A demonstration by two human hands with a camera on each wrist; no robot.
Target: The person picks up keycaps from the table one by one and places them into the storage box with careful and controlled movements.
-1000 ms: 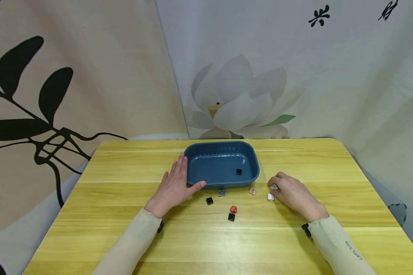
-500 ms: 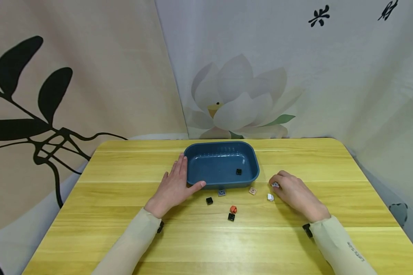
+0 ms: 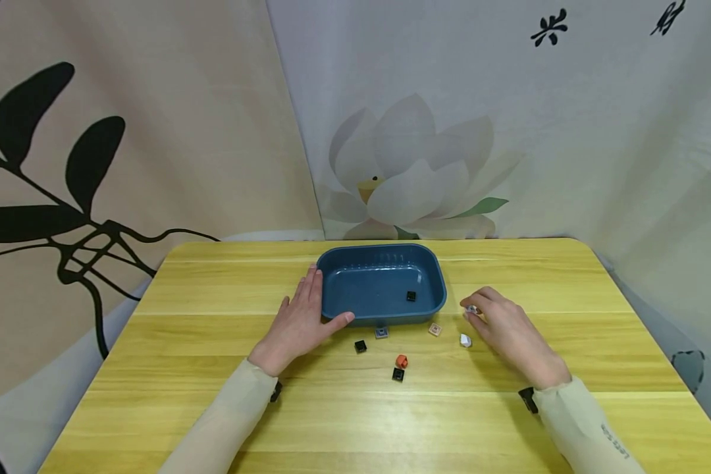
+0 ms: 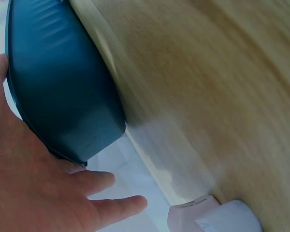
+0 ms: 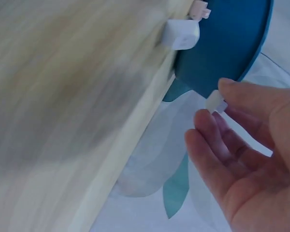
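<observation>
My left hand [image 3: 298, 322] lies against the left end of a blue plastic tray [image 3: 322, 309], its fingers straight and touching the rim. To the right of the tray, my right hand [image 3: 509, 332] pinches a small white keycap-like piece [image 5: 215, 102] between thumb and fingertips, raised off the table. A faceted white piece [image 3: 465, 340] lies on the table just below that hand. Along the tray's front side are a grey square piece [image 3: 382, 333] and a pinkish one [image 3: 435, 329]. Inside the tray sits one black square piece [image 3: 411, 296].
Nearer the front, an orange piece [image 3: 401, 361] lies beside a black square piece [image 3: 398, 374]. Another black piece [image 3: 361, 346] is below the left thumb. The wooden table [image 3: 213, 289] ends at a printed curtain [image 3: 213, 131] behind the tray.
My right hand has lifted the small white piece slightly up and away from the table, its pinch now more visible. The left hand and tray have stayed put.
</observation>
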